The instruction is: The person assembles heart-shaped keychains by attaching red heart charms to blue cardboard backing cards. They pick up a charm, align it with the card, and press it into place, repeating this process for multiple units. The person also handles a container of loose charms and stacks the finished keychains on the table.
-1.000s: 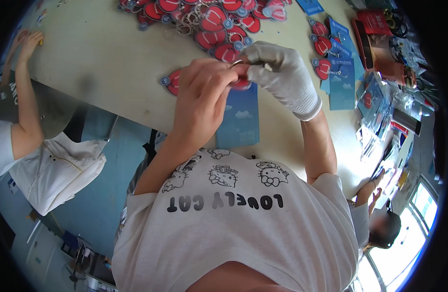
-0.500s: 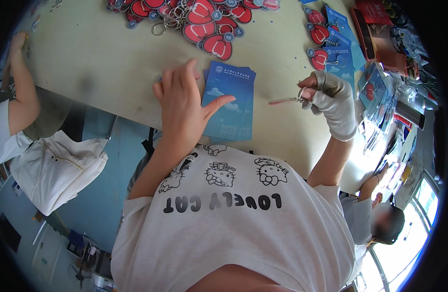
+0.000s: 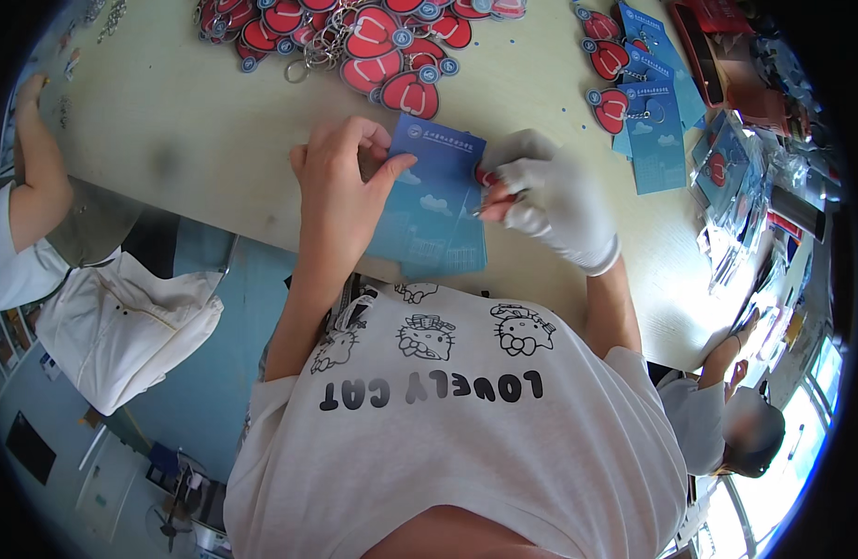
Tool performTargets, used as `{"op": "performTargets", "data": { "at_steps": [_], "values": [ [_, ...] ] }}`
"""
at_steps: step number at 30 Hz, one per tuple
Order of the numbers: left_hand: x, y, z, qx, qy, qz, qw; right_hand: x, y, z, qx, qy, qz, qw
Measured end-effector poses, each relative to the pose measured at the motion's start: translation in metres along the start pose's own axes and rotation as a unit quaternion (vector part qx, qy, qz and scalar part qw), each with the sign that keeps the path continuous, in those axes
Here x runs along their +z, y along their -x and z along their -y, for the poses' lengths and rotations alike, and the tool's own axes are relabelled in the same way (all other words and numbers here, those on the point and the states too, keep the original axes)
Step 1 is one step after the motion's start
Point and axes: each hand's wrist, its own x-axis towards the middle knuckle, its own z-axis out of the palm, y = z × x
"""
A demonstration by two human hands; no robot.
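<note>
A small stack of blue cards (image 3: 435, 200) printed with clouds lies on the table in front of me. The bare fingers of my left hand (image 3: 340, 182) close on the left edge of the top card, thumb over its face. At the right edge of the stack is my right hand (image 3: 555, 205), in a white fingerless glove and blurred by motion. Its fingers are closed around a keychain (image 3: 486, 177), of which only a bit of red and metal shows; the rest is hidden in the grip.
Red keychains with metal rings (image 3: 373, 70) lie heaped at the far side. Blue cards with keychains on them (image 3: 657, 140) overlap at the far right, beside clear plastic packets (image 3: 727, 177). One person's arm (image 3: 42, 158) rests at the left table edge; another person (image 3: 713, 419) sits right.
My right hand has moved left with the keychain, from beside the cards to their right edge. My left hand's spread fingers have closed on the top card, and the stack has fanned out slightly.
</note>
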Motion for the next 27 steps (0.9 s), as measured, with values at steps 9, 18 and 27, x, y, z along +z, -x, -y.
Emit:
{"op": "performTargets", "data": {
  "at_steps": [9, 18, 27],
  "values": [
    [-0.010, 0.001, -0.009, -0.134, 0.209, -0.008, 0.969, 0.010, -0.004, -0.010, -0.067, 0.216, -0.049, 0.973],
    [-0.006, 0.010, -0.016, 0.051, 0.097, -0.157, 0.982, -0.001, -0.001, -0.002, 0.012, 0.054, -0.055, 0.997],
    [0.004, 0.011, -0.037, 0.077, 0.301, -0.166, 0.936, -0.015, 0.013, 0.053, -0.121, 0.119, -0.052, 0.984]
  ]
}}
